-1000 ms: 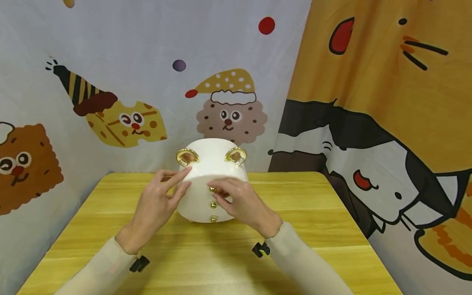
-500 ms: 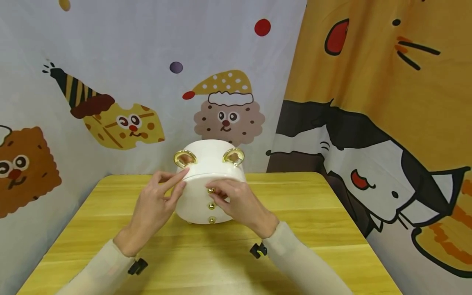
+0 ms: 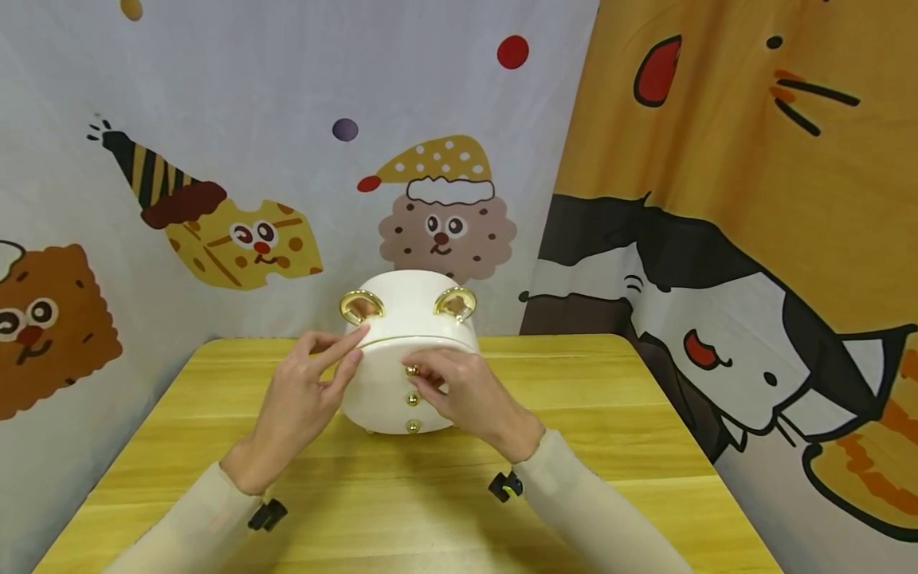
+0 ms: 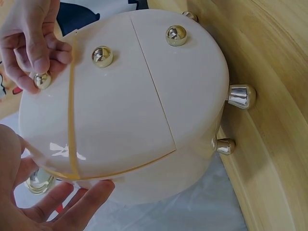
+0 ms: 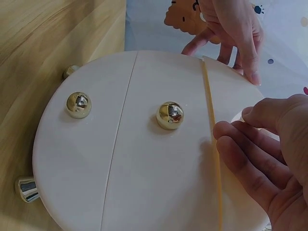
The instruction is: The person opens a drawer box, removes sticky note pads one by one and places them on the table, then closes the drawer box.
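A round white storage box [image 3: 387, 387] with several drawers stands on the table, its front toward me. Two gold ears [image 3: 362, 307] crown it. My right hand [image 3: 476, 395] pinches the top gold knob [image 4: 42, 81] between thumb and fingers; in the right wrist view those fingers hide most of it. The middle knob [image 5: 170, 115] and bottom knob [image 5: 79, 105] are untouched. At the box's left, my left hand [image 3: 294, 402] touches the upper side and edge with its fingers extended. A yellowish line [image 4: 72, 106] runs between the top and middle drawer fronts.
The wood-grain table [image 3: 574, 446] reaches out on both sides of the box. Short gold feet [image 4: 241, 96] lift the box off it. Behind hangs a cloth backdrop [image 3: 287, 72] with cartoon prints. Black wrist devices [image 3: 268, 516] sit by both sleeves.
Both hands keep their places on the box. A thin yellowish line along the front's upper edge shows more plainly now. The head view has shifted slightly.
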The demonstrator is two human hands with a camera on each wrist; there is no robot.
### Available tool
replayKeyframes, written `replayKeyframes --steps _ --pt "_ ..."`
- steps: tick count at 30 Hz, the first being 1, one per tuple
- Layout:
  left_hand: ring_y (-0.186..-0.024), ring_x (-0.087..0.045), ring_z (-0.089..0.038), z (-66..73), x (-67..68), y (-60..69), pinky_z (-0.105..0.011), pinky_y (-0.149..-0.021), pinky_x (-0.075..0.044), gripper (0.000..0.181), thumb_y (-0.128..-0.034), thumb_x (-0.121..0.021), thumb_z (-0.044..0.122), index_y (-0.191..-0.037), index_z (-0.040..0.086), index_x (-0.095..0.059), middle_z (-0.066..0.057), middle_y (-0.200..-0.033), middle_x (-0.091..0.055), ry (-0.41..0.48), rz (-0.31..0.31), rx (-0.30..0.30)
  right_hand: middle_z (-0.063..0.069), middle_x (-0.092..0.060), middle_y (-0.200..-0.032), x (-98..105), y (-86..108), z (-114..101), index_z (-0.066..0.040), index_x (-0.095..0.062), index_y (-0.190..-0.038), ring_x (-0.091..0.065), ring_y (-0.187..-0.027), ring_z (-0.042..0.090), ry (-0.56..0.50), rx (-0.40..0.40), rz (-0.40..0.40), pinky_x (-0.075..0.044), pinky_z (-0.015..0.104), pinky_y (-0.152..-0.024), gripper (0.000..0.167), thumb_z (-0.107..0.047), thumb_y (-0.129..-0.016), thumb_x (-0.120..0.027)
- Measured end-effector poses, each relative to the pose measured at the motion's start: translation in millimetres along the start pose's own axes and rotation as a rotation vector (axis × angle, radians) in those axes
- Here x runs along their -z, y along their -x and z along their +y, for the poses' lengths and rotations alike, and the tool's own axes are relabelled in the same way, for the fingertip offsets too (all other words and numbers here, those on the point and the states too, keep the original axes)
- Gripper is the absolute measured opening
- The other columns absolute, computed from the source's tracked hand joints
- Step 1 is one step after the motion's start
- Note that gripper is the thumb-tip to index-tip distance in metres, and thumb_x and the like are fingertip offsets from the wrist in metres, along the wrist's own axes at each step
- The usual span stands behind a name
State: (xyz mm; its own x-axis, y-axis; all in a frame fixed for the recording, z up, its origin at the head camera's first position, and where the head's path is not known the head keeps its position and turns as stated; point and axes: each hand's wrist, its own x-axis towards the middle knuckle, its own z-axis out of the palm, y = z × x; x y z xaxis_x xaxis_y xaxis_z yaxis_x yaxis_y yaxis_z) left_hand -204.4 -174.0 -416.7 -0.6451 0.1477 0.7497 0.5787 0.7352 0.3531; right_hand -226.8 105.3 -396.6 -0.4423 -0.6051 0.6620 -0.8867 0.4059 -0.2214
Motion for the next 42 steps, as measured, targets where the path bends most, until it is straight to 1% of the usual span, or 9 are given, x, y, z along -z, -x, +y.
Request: replayKeyframes --steps 5,8,12,17,26,29,34,38,42 --pt "-0.093 -0.076 -0.029 0.9 0.8 -1.1 -0.042 -0.064 -0.066 0.045 -0.1066 -0.085 0.007 -0.149 0.022 -0.082 -0.017 -0.119 -0.075 0.014 0.007 0.000 0.006 -0.088 -0.107 0.9 0.1 -1.0 -0.003 -0.084 -0.126 -0.082 -0.088 0.011 0.000 0.010 0.003 -0.064 0.012 -0.084 0.024 -0.002 -0.103 -0.089" --pt "-0.092 -0.075 -0.028 1.2 1.9 -1.4 -0.042 -0.064 -0.065 0.046 -0.1065 -0.084 0.006 -0.149 0.022 -0.082 -0.017 -0.120 -0.075 0.020 0.004 -0.002 0.005 -0.087 -0.106 0.6 0.5 -1.0 -0.003 -0.084 -0.125 -0.081 -0.088 0.011 0.001 0.020 0.008 -0.064 0.013 -0.084 0.024 -0.002 -0.102 -0.089" --pt "-0.092 -0.075 -0.028 1.3 3.5 -2.1 -0.044 -0.065 -0.066 0.046 -0.1073 -0.083 0.006 -0.151 0.022 -0.081 -0.017 -0.122 -0.075 0.028 -0.013 0.002 0.005 -0.087 -0.106 0.9 1.3 -1.4 -0.003 -0.084 -0.125 -0.081 -0.088 0.011 0.001 0.023 0.009 -0.065 0.013 -0.084 0.024 -0.002 -0.102 -0.090" --pt "-0.093 -0.074 -0.029 1.5 5.7 -3.8 -0.037 -0.066 -0.063 0.046 -0.1092 -0.081 0.007 -0.153 0.022 -0.080 -0.018 -0.124 -0.076 0.047 -0.032 0.003 0.005 -0.087 -0.106 2.1 1.0 -2.5 -0.003 -0.084 -0.125 -0.082 -0.088 0.011 0.003 0.025 0.010 -0.065 0.013 -0.083 0.024 -0.002 -0.102 -0.090" --pt "-0.099 -0.073 -0.027 -2.1 9.5 -7.4 -0.034 -0.070 -0.057 0.044 -0.1110 -0.078 0.006 -0.152 0.023 -0.080 -0.017 -0.128 -0.076 0.063 -0.068 0.002 0.004 -0.087 -0.106 2.6 2.7 -4.3 -0.004 -0.084 -0.124 -0.081 -0.088 0.010 0.006 0.027 0.003 -0.064 0.012 -0.083 0.024 -0.001 -0.102 -0.090" --pt "-0.101 -0.075 -0.028 -4.3 11.7 -9.0 -0.032 -0.070 -0.058 0.045 -0.1112 -0.078 0.005 -0.153 0.023 -0.080 -0.017 -0.130 -0.076 0.068 -0.096 0.002 0.003 -0.087 -0.105 3.0 3.3 -5.3 -0.004 -0.084 -0.125 -0.081 -0.088 0.010 0.012 0.027 -0.001 -0.063 0.011 -0.083 0.024 -0.002 -0.102 -0.090" --pt "-0.106 -0.079 -0.031 -7.8 17.0 -13.5 -0.033 -0.071 -0.065 0.047 -0.1115 -0.078 0.006 -0.155 0.023 -0.078 -0.017 -0.132 -0.076 0.080 -0.146 0.009 0.003 -0.087 -0.106 3.8 1.9 -7.1 -0.005 -0.083 -0.124 -0.081 -0.089 0.009 0.017 0.037 0.004 -0.063 0.011 -0.084 0.023 -0.003 -0.102 -0.089" --pt "-0.108 -0.080 -0.034 -9.0 19.7 -16.2 -0.033 -0.070 -0.068 0.046 -0.1109 -0.079 0.006 -0.153 0.022 -0.079 -0.017 -0.131 -0.077 0.108 -0.159 0.004 0.003 -0.086 -0.107 4.4 1.5 -8.1 -0.005 -0.083 -0.124 -0.080 -0.089 0.009 0.023 0.041 0.001 -0.063 0.011 -0.085 0.022 -0.003 -0.103 -0.089" --pt "-0.108 -0.079 -0.033 -9.2 20.6 -17.6 -0.034 -0.073 -0.065 0.045 -0.1094 -0.081 0.006 -0.151 0.022 -0.080 -0.015 -0.130 -0.078 0.112 -0.156 -0.010 0.003 -0.087 -0.107 5.1 3.3 -8.8 -0.005 -0.083 -0.124 -0.080 -0.089 0.009 0.032 0.036 -0.002 -0.063 0.011 -0.085 0.023 -0.002 -0.102 -0.090"
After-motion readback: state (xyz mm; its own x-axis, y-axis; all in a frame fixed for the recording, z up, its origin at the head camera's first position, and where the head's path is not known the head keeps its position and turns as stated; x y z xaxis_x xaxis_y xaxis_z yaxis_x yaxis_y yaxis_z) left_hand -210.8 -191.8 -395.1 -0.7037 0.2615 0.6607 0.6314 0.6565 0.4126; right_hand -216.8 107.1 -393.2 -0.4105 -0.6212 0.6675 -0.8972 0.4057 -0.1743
